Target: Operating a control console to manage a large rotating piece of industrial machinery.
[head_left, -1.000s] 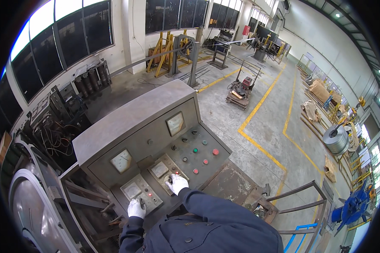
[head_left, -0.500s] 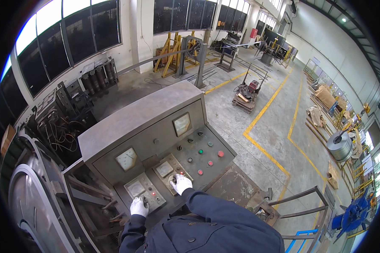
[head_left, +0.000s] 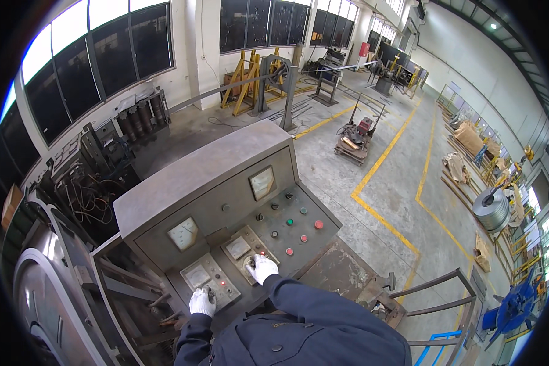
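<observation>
- On my feed, my gloved left hand (head_left: 201, 302) curls its fingers, nearly closed, around the dark knob (head_left: 211, 294) on the left control box (head_left: 196, 276).
- My right hand (head_left: 265, 268) pinches the dial knob (head_left: 250, 261) on the right control box (head_left: 238, 247).
- Both boxes sit side by side on the grey console (head_left: 208, 165).

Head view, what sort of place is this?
Probably a metalworking factory floor: there's a control console with meters and buttons, a large metal coil off to the right, and yellow lines marked on the floor.
</observation>
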`<state>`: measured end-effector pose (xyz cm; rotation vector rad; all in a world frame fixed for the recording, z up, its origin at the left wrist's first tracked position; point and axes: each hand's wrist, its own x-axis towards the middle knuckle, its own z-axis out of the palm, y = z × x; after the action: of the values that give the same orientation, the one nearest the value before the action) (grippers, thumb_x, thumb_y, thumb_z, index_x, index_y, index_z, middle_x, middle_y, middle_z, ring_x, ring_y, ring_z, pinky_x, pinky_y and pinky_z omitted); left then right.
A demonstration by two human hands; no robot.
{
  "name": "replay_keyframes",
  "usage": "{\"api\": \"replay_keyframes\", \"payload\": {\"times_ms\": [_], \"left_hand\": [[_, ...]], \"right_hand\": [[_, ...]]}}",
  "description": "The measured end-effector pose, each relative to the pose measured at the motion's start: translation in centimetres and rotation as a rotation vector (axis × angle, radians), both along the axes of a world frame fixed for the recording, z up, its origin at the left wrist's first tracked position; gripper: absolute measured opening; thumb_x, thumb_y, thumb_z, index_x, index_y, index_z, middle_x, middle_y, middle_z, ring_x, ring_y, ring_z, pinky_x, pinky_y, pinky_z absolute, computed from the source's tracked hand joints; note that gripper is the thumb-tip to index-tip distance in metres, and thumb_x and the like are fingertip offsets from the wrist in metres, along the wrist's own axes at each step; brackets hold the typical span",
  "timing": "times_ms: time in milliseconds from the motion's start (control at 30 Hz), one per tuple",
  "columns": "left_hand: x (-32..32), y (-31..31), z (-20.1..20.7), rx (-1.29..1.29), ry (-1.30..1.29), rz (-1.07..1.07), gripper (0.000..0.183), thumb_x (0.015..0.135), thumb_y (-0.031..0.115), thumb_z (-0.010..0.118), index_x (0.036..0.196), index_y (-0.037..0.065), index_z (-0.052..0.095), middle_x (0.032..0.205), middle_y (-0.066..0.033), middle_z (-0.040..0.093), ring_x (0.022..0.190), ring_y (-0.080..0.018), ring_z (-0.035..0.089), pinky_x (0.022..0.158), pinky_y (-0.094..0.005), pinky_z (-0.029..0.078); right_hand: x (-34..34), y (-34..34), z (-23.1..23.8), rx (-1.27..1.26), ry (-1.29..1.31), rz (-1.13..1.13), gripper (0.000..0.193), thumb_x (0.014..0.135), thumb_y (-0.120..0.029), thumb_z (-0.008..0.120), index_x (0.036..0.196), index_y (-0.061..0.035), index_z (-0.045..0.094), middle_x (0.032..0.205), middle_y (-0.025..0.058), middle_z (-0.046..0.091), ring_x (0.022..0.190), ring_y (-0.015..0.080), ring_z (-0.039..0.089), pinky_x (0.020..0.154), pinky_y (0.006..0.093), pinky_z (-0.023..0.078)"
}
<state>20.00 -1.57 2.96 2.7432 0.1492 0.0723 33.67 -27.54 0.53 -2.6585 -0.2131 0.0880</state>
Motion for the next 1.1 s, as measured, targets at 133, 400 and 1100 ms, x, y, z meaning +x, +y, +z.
{"api": "replay_keyframes", "payload": {"times_ms": [133, 400, 1100], "left_hand": [[0.0, 0.2, -0.3, -0.005, -0.004, 0.004, 0.029, 0.081, 0.017, 0.071, 0.108, 0.007, 0.068, 0.104, -0.0179, 0.069, 0.101, -0.0360, 0.068, 0.090, -0.0459, 0.056], [0.1, -0.1, 0.2, 0.002, -0.005, 0.002, 0.027, 0.082, 0.017, 0.070, 0.107, 0.008, 0.068, 0.104, -0.0174, 0.069, 0.101, -0.0361, 0.068, 0.089, -0.0459, 0.056], [0.1, 0.2, -0.7, 0.021, -0.017, -0.008, 0.027, 0.082, 0.017, 0.071, 0.106, 0.008, 0.067, 0.105, -0.0173, 0.068, 0.099, -0.0363, 0.068, 0.088, -0.0469, 0.056]], "right_hand": [[0.1, 0.0, 0.2, 0.002, 0.015, 0.029, 0.048, 0.096, -0.049, 0.062, 0.121, -0.0086, 0.068, 0.114, 0.0171, 0.072, 0.105, 0.0343, 0.071, 0.091, 0.0466, 0.057], [0.2, 0.0, -0.6, -0.024, -0.011, 0.020, 0.051, 0.095, -0.051, 0.064, 0.121, -0.0081, 0.068, 0.114, 0.0163, 0.073, 0.105, 0.0323, 0.071, 0.092, 0.0442, 0.056], [0.1, 0.0, -0.1, -0.001, -0.014, 0.024, 0.050, 0.095, -0.051, 0.064, 0.121, -0.0085, 0.068, 0.114, 0.0152, 0.073, 0.105, 0.0323, 0.071, 0.093, 0.0449, 0.056]]}}
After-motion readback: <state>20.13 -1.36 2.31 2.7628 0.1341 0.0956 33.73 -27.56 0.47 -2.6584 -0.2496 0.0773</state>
